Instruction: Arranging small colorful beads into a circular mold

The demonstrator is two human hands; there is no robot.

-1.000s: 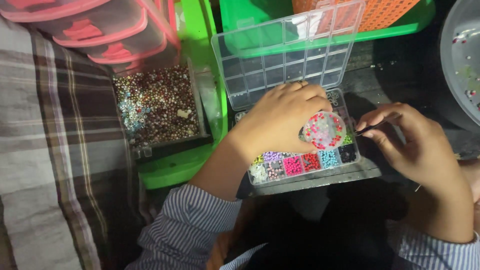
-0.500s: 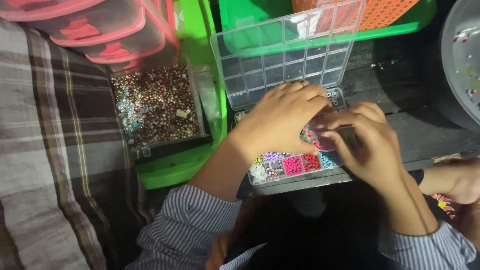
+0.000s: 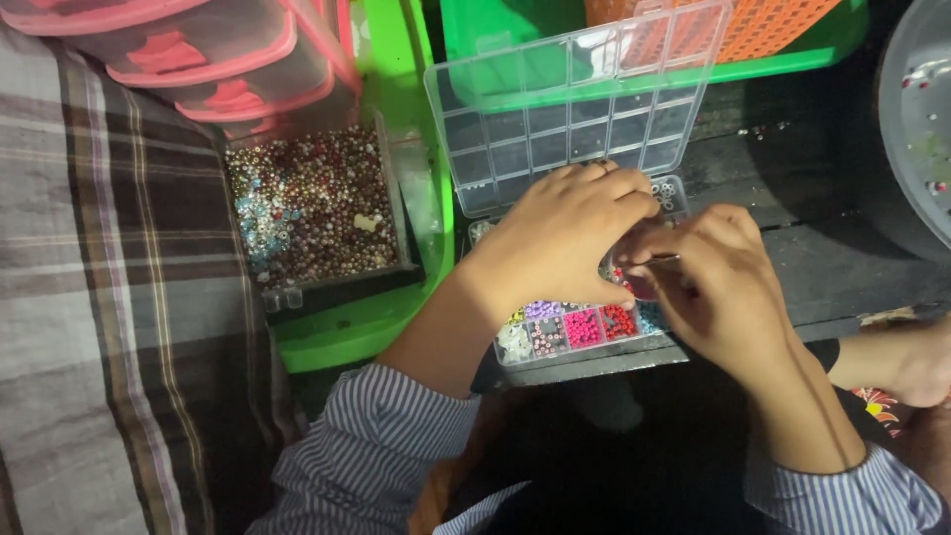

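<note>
Clear plastic compartmented bead box (image 3: 584,332) with its lid raised lies on the dark work surface (image 3: 842,267), under both hands. Left hand (image 3: 565,243) rests cupped over it; right hand (image 3: 723,287), earlier apart at the right, now meets it, fingertips pinched; what they grip cannot be told.

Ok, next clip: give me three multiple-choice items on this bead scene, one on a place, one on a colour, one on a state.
1. Where are both hands?
A. over the bead organizer
B. in the loose-bead tray
C. on the checked cloth

2. What colour is the basket at the top?
A. blue
B. orange
C. white

3. How is the organizer's lid?
A. shut
B. missing
C. open, standing up

A: the left hand and right hand meet over the bead organizer.
B: the basket is orange.
C: the clear lid stands raised behind the hands.
</note>
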